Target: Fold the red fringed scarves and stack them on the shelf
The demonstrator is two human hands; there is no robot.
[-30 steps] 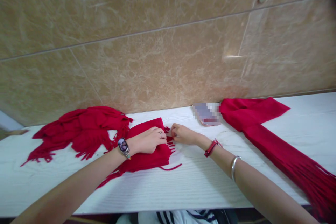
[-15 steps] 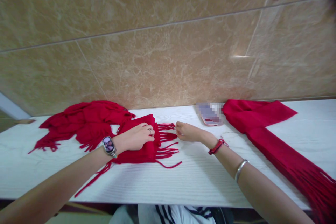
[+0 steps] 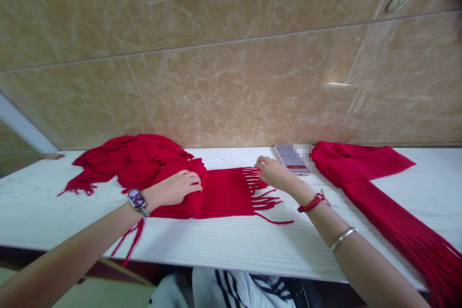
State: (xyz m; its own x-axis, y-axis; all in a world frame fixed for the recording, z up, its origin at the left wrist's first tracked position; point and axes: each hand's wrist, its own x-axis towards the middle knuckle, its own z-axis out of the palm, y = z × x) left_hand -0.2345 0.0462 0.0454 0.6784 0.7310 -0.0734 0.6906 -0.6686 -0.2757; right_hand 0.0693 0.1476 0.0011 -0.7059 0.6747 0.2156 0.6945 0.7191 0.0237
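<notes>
White table (image 3: 231, 245) along a tan marbled wall (image 3: 231, 96). Person at the near side, striped trousers (image 3: 207, 288) showing below the table's edge.

Middle scarf (image 3: 227, 192), red: on the table between the two hands. Right part a single flat stretch, fringe (image 3: 265, 206) pointing right; left part folded up in thicker layers, a crease dividing the two. One long strand strays off the near corner.

Left hand (image 3: 176, 188): palm down on the folded layers, fingers together and slightly bent, tips near the crease. Thumb hidden; whether it grips cloth or only presses, cannot tell. Ring (image 3: 192, 179) on a finger, watch (image 3: 136, 198) at the wrist.

Right hand (image 3: 272, 171): at the far corner of the fringe, fingers curled in, nearly closed. Whether a strand is caught between the fingertips, cannot tell. Red bracelet (image 3: 309, 203) at the wrist, silver bangle (image 3: 343, 239) farther up the forearm.

Left: a rumpled red heap (image 3: 133, 159) against the wall side, meeting the folded layers; the border between them hard to make out. Loose strands (image 3: 134, 243) by the left forearm, reaching the table's front edge.

Right: phone (image 3: 288, 156) flat, just behind the right hand, screen partly blurred. Beside it another scarf (image 3: 382, 207), bent at an angle, its fringed end toward the near right.
</notes>
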